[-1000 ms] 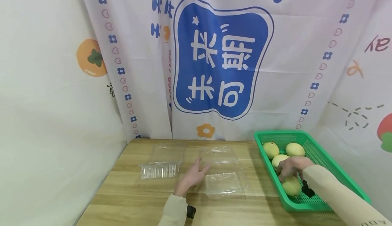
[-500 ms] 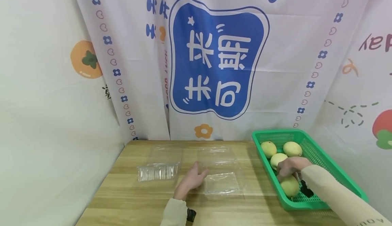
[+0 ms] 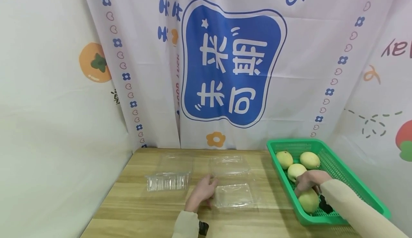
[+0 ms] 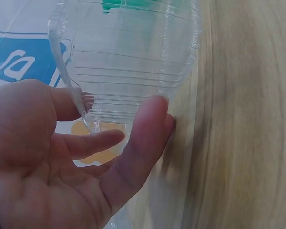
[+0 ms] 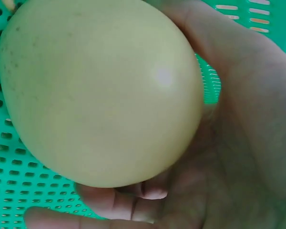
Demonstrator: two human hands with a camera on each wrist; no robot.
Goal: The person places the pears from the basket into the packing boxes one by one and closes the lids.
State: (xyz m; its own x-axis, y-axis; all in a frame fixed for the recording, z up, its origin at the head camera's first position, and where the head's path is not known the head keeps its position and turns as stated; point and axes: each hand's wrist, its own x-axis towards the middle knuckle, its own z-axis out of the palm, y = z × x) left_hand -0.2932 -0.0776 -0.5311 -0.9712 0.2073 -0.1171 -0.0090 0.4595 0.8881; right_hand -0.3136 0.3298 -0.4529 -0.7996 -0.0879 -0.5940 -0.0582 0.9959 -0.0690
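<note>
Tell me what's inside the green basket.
Four pale fruits show inside the green basket; the right hand grips the nearest fruit. The floor beneath the fruits is covered, and the hand and sleeve hide more, so anything there cannot be seen.

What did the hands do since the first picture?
The left hand drew back slightly toward the person and now grips the left end of a clear box. The right hand, already on a pale fruit, shifted it slightly toward the person, uncovering more of the fruit behind. The green basket and other clear box stayed put.
</note>
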